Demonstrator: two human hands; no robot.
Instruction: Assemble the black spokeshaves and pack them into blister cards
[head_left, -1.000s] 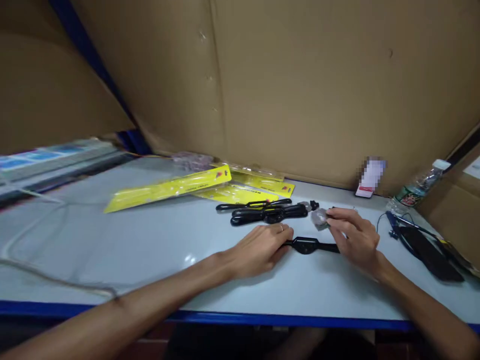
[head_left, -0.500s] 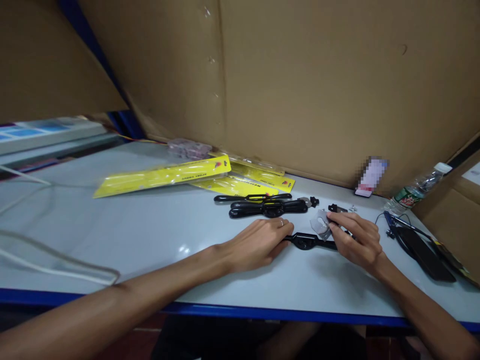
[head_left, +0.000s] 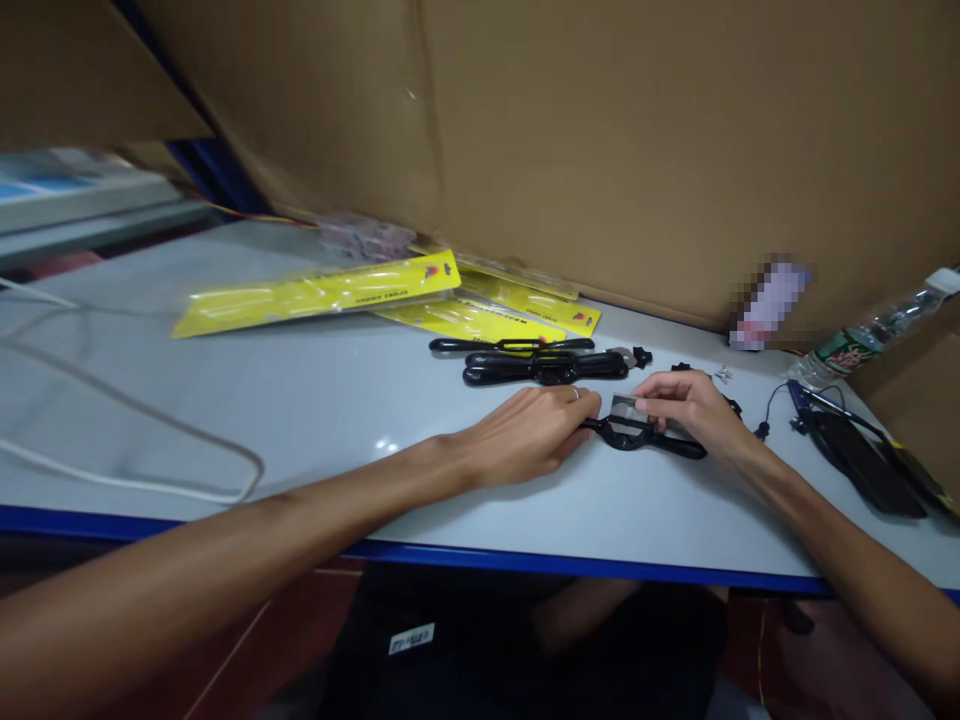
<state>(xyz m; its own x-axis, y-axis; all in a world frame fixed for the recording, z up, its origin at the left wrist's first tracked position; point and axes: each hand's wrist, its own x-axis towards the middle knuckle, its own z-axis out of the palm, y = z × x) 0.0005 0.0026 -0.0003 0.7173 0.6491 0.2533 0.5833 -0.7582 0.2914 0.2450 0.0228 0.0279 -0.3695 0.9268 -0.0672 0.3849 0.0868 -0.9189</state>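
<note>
My left hand [head_left: 536, 430] is closed on the left handle of a black spokeshave [head_left: 679, 446] lying low over the table. My right hand [head_left: 686, 405] pinches a small grey metal blade [head_left: 624, 408] between thumb and fingers. The blade stands at the middle of the spokeshave, its lower edge at the body; whether it is seated there I cannot tell. Just behind my hands lie several more black spokeshaves [head_left: 510, 370]. Beside them are a black cap piece [head_left: 642, 357] and some small silver screws [head_left: 722, 374], partly behind my right hand.
Yellow blister packs [head_left: 322, 290] lie at the back, near a clear plastic bundle [head_left: 364, 238]. To the right are a blurred phone [head_left: 769, 305], a plastic bottle [head_left: 851, 345] and a dark flat object [head_left: 866, 460]. A white cable [head_left: 150, 485] loops at left. Cardboard [head_left: 600, 150] walls the back.
My right hand has brought the blade left and down from above the spokeshave to its middle. The blade has turned upright. My left hand keeps its hold. The camera view has tilted down.
</note>
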